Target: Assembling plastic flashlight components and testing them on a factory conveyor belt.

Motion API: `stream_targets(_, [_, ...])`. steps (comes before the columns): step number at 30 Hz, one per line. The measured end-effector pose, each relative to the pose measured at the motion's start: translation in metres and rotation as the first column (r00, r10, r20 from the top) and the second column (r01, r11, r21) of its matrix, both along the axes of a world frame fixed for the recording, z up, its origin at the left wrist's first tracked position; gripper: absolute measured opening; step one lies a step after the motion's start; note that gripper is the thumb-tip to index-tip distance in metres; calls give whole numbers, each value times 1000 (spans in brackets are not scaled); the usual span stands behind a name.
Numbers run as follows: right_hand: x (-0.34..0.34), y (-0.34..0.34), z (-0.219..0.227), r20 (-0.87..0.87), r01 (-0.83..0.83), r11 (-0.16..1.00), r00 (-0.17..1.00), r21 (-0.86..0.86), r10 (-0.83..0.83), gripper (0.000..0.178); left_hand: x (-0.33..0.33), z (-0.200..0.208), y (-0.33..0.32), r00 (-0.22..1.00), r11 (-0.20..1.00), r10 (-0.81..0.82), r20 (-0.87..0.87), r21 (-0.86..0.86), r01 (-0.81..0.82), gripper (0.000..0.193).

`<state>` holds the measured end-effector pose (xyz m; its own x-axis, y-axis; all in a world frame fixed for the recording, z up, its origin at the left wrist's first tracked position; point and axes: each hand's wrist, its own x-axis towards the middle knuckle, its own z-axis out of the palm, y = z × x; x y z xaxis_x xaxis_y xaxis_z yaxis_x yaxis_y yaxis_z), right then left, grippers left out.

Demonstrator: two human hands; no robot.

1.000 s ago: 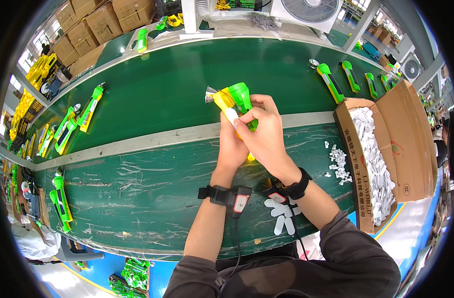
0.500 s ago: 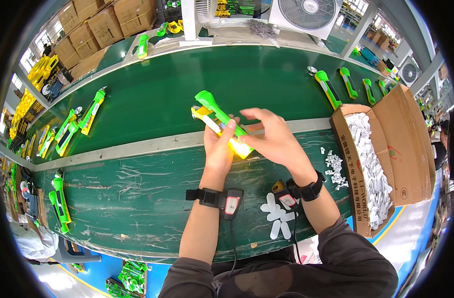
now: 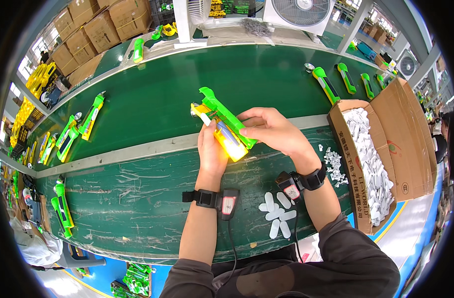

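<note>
Over the near edge of the belt, my left hand (image 3: 213,151) is closed around the yellow body (image 3: 232,147) of a flashlight, which glows at its lower end. My right hand (image 3: 272,130) grips the edge of its long green shell half (image 3: 221,110) between thumb and fingers. The two halves stand apart like an opened case, the green one on the right. Between them show a grey-blue cylinder (image 3: 227,132) and thin wires. White oval plates (image 3: 275,214) lie on the bench near my right wrist, with small white pieces (image 3: 334,166) farther right.
An open cardboard box (image 3: 356,198) of white parts stands at the right. Green-and-yellow flashlights (image 3: 93,115) lie on the belt (image 3: 152,89) at left and several more at right (image 3: 326,85). Another green flashlight (image 3: 62,208) rests on the bench at left. Fans (image 3: 306,11) stand behind the belt.
The green shell half has swung away from the yellow body, exposing the inside. My right hand's fingers, spread before, have closed on the shell's edge. The view has shifted slightly.
</note>
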<state>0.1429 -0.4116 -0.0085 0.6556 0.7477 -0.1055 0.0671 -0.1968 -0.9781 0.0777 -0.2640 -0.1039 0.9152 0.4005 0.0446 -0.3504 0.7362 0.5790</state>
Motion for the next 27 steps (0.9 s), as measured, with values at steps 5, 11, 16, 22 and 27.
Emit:
stream_targets(5, [-3, 5, -8, 91, -87, 996, 992, 16, 85, 40, -3, 6, -6, 995, 994, 79, -60, 76, -75, 26])
stream_targets(11, [-8, 7, -9, 165, -99, 995, 981, -12, 100, 46, -5, 7, -9, 992, 982, 110, -58, 159, -99, 28])
stream_targets(16, [1, -1, -3, 86, -44, 998, 996, 43, 40, 47, -6, 12, -2, 994, 996, -78, 72, -31, 80, 37])
stream_targets(22, [6, -6, 4, 35, -4, 1000, 999, -15, 5, 42, -7, 18, -3, 991, 992, -124, 54, 21, 123, 45])
stream_targets(27, [2, -4, 1, 76, -52, 998, 996, -31, 55, 39, -6, 14, -5, 999, 999, -32, -4, 27, 32, 42])
